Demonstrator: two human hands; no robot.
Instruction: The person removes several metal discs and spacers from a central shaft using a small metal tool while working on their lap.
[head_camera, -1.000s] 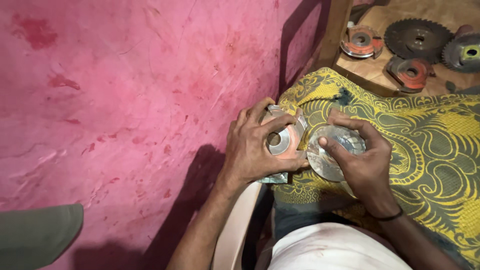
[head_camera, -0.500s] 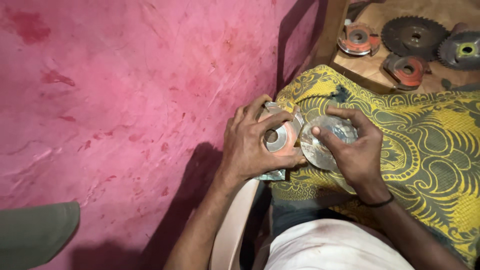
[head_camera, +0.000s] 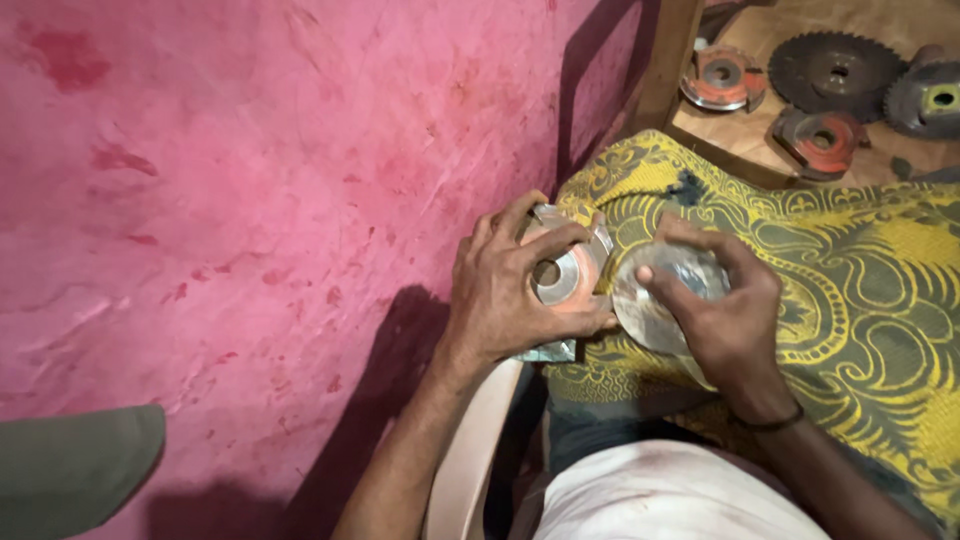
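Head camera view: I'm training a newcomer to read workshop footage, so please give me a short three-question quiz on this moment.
1. True or false: the left hand grips a metal cutter block with an orange face.
2. What does the right hand hold? A) a hammer B) a shiny round metal disc C) a cup
3. What covers the lap under both hands?

Key: 1 true. 2 B. 3 A yellow patterned cloth.

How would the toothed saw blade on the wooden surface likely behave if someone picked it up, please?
The toothed saw blade looks like dark metal, so probably stiff and fairly heavy for its thinness. It lies flat, so it should not roll, but its jagged rim could likely cut fingers and make lifting awkward.
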